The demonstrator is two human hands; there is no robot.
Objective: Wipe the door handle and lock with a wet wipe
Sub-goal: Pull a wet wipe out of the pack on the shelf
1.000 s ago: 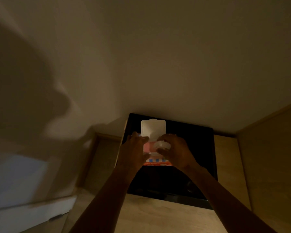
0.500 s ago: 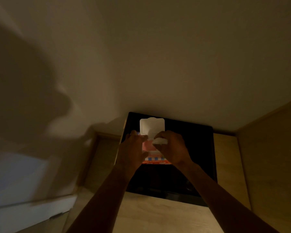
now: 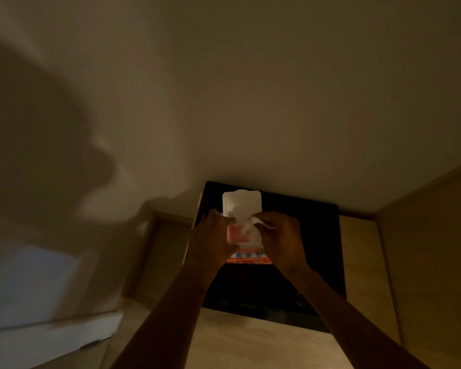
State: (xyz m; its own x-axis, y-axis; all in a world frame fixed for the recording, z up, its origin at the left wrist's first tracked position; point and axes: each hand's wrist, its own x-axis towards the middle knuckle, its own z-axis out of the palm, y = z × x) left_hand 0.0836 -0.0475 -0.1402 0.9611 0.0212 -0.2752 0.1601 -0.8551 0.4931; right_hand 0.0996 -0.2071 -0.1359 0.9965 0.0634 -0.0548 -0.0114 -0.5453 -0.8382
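Observation:
A pack of wet wipes (image 3: 246, 258) with a red and blue printed face lies on a black surface (image 3: 314, 235), its white lid (image 3: 242, 205) flipped open toward the wall. My left hand (image 3: 210, 242) grips the pack's left side. My right hand (image 3: 282, 241) pinches a white wet wipe (image 3: 252, 226) that sticks out of the pack's opening. No door handle or lock shows in this dim view.
A plain wall fills the upper view, with a large shadow on the left. Light wooden floor (image 3: 250, 344) lies in front of the black surface. A wooden panel (image 3: 434, 262) stands to the right and a white baseboard (image 3: 51, 339) runs at lower left.
My right hand has moved up and right, and the white wipe now trails from the pack's opening to its fingers. The left hand has stayed on the pack.

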